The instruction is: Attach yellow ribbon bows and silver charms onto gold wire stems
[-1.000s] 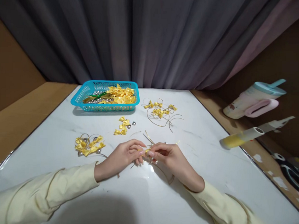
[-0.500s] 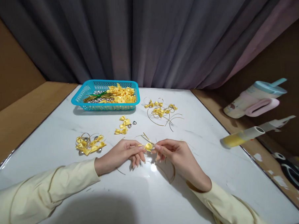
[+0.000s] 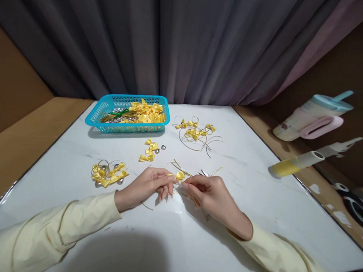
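My left hand (image 3: pixel 153 183) pinches a small yellow ribbon bow (image 3: pixel 180 176) between thumb and fingertips, just above the table. Close by on the right, my right hand (image 3: pixel 209 193) has its thumb and forefinger pressed together slightly below the bow; what is in that pinch is too small to make out. Thin gold cords (image 3: pixel 182 168) lie behind the hands. Two silver pointed tips (image 3: pixel 203 173) show past my right knuckles, the rest hidden by the hand. To the left of my left hand is a cluster of yellow bows with silver bells (image 3: pixel 109 175) and cord loops.
A blue basket (image 3: pixel 128 129) holding bows, silver bells and cords stands at the back. Loose bows (image 3: pixel 151 147) and more corded bows (image 3: pixel 193 133) lie mid-table. On the right are a tumbler (image 3: pixel 310 118), a bottle with yellow content (image 3: pixel 291 167) and black-handled scissors (image 3: pixel 357 212).
My right hand has drawn slightly down, away from the bow, and the silver tips now show behind it. The left hand keeps its pinch on the bow.
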The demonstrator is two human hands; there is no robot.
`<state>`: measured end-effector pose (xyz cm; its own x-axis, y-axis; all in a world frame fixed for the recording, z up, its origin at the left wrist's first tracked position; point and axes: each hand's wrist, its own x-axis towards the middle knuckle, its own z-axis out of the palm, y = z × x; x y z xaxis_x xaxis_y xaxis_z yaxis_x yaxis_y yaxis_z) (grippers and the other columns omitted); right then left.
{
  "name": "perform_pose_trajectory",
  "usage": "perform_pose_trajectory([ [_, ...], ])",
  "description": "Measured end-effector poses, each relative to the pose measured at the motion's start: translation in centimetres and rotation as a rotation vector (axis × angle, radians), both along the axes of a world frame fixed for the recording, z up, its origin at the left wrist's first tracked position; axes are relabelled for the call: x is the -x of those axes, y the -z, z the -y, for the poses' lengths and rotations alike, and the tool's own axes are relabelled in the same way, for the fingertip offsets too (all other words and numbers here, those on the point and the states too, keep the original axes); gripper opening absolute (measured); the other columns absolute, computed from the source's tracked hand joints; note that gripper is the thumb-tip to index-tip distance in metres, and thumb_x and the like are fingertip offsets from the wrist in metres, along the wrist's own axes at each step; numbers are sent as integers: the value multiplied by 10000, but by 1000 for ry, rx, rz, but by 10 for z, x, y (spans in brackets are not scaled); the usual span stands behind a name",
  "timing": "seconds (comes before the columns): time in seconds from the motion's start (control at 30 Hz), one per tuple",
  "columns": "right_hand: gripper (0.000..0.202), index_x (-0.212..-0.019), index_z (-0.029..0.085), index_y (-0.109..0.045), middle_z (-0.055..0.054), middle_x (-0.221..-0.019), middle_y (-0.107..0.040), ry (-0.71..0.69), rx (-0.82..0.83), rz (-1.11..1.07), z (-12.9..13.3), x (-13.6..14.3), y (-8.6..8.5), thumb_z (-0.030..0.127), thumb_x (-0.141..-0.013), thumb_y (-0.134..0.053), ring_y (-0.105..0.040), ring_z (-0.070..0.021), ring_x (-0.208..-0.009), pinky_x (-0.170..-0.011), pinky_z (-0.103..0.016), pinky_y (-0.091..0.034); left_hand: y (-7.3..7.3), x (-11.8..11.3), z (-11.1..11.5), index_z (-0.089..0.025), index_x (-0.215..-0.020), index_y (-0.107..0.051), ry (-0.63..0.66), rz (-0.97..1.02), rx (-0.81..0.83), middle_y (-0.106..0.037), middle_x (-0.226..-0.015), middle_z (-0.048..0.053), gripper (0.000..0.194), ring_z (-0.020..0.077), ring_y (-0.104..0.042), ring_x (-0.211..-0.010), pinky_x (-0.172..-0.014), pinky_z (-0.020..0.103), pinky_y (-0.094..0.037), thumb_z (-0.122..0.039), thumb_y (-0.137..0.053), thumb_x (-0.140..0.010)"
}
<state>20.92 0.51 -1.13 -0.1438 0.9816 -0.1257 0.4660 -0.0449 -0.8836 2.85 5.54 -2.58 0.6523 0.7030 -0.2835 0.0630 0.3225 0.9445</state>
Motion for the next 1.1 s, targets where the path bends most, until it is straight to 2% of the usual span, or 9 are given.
perform_pose_trajectory([
  [0.33, 224, -679, 172, -644, 51, -376, -478, 9, -91, 157, 1, 1, -1, 222, -833, -489, -399, -85, -344, -397, -208, -303, 1, 0, 1, -104, -704, -593, -7, 14, 20, -576, -585, 1, 277, 63, -433, -424, -444, 210, -363, -361, -577, -806],
  [0.87, 228, -680, 170, -643, 56, -385, -467, -2, -103, 162, 2, 2, 0, 212, -840, -486, -383, -83, -354, -413, -215, -294, -2, 0, 1, -115, -687, -582, 4, 8, 23, -533, -512, -26, 269, 64, -414, -409, -449, 212, -354, -349, -566, -817],
  [1.0, 228, -672, 164, -634, 47, -423, -468, -8, -150, 155, 3, 3, 1, 201, -840, -484, -365, -83, -387, -418, -209, -289, -2, 1, 1, -115, -656, -579, 1, 29, 81, -543, -522, -16, 257, 57, -408, -406, -423, 199, -323, -323, -580, -807],
  [1.1, 236, -656, 159, -608, 25, -498, -509, -12, -223, 166, 4, 5, 4, 178, -842, -465, -383, -87, -437, -440, -201, -301, -1, 1, 1, -106, -681, -599, -18, 82, 172, -496, -496, -33, 209, 44, -352, -403, -412, 185, -301, -284, -597, -791],
])
